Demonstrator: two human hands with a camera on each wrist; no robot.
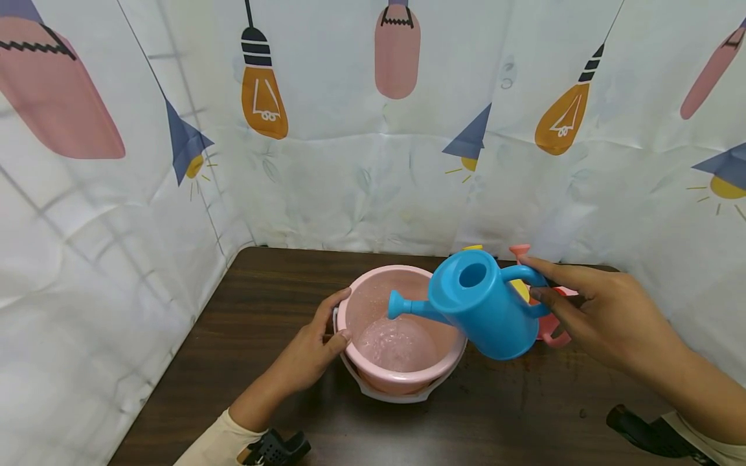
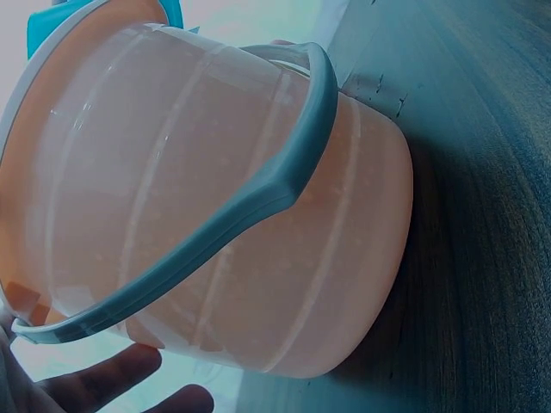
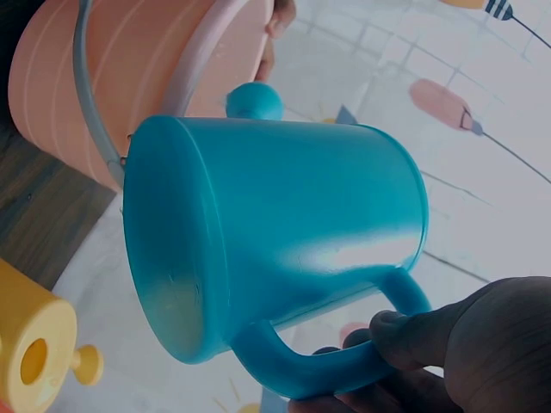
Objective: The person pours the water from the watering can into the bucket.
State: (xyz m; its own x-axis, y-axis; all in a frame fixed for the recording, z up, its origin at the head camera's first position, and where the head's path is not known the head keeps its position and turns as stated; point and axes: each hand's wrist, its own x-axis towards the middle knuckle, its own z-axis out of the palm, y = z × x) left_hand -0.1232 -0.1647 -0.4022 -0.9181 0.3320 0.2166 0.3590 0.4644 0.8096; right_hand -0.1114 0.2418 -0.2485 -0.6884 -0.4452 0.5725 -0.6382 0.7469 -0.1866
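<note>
A pink bucket [image 1: 402,375] stands on the table, with bubbly water [image 1: 396,343] at its bottom. My left hand [image 1: 309,349] grips the left side of its rim, thumb and fingers at the edge. The bucket's carrying handle [image 2: 258,198] hangs down along its side. My right hand [image 1: 618,310] holds a blue watering can [image 1: 489,314] by its handle, fingers and thumb around the loop. The can is raised, tilted towards the bucket, and its spout [image 1: 410,306] reaches over the bucket's opening. No stream shows from the spout.
Behind the blue can, partly hidden, are a pink watering can [image 1: 550,327] and a yellow watering can [image 3: 39,335]. The dark wooden table [image 1: 250,317] ends at a white printed curtain [image 1: 350,181] at the back and left. Wet marks [image 1: 524,382] show on the tabletop.
</note>
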